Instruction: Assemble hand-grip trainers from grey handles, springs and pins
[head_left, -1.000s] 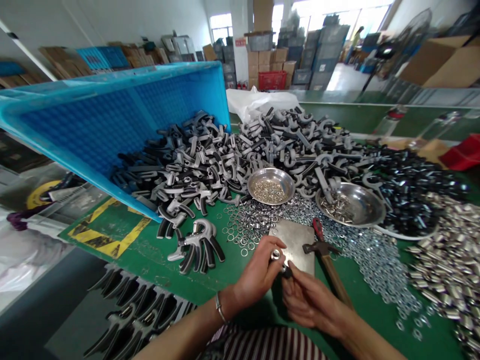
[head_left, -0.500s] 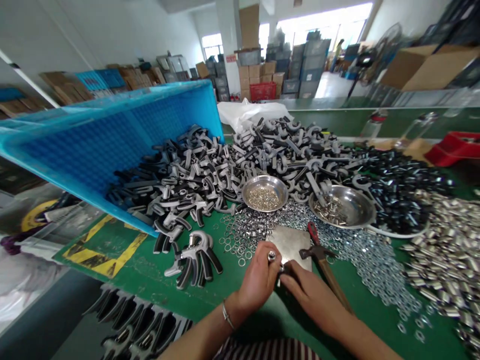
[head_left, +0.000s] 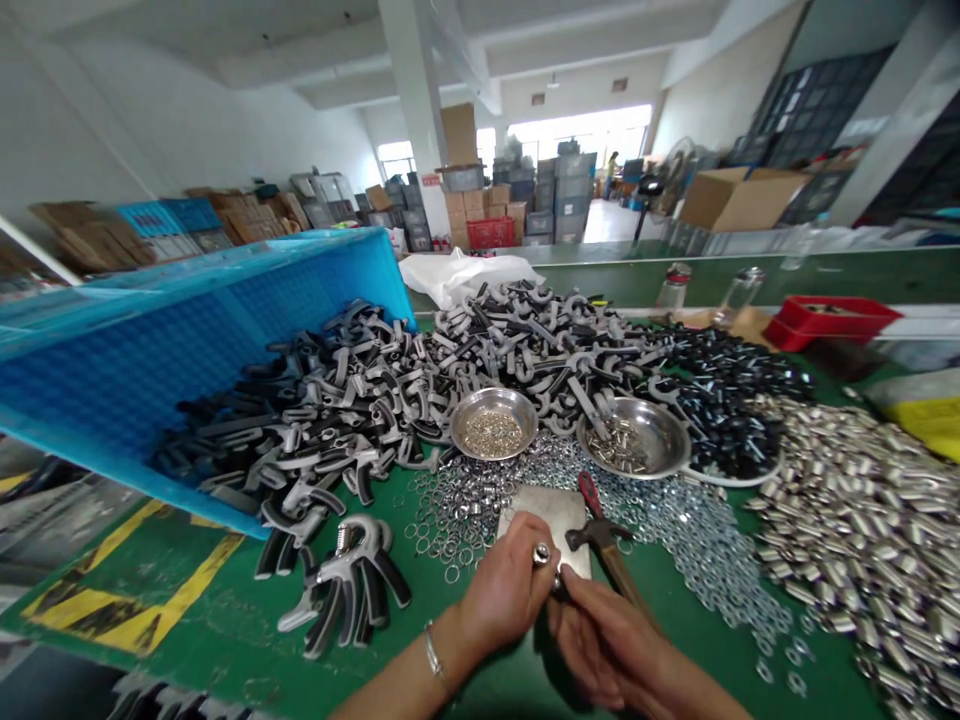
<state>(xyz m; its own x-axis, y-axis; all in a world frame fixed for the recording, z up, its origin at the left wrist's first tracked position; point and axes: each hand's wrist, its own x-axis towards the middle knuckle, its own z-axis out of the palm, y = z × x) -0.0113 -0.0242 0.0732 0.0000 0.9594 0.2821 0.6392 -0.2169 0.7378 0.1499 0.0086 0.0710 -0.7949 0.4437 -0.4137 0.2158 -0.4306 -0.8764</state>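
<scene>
My left hand (head_left: pixel 506 585) is closed around a small shiny metal cylinder (head_left: pixel 541 552), its round hollow end showing above the thumb. Against it, my right hand (head_left: pixel 611 630) pinches a small part with a dark end and a silvery rim (head_left: pixel 557 584); fingers hide most of that part. Both hands meet over the front of a flat metal plate (head_left: pixel 544 505). Just right of the plate lies a hammer (head_left: pixel 611 555) with a wooden handle, partly behind my right hand. A red-handled tool (head_left: pixel 589 492) rests beside the hammer head.
A blue crate (head_left: pixel 300 290) on its side spills grey-and-black hand grips (head_left: pixel 375 385). Steel bowls (head_left: pixel 457 440) (head_left: pixel 675 455) hold small metal pieces. Around them lie metal rings (head_left: pixel 450 535), nuts (head_left: pixel 705 560), black parts (head_left: pixel 727 370) and metal cylinders (head_left: pixel 862 490). Several assembled grips (head_left: pixel 352 580) stand left of my hands.
The camera view has turned up and to the right, so the table sits lower and further left. My hands stay together, and more of my right hand's curled fingers shows.
</scene>
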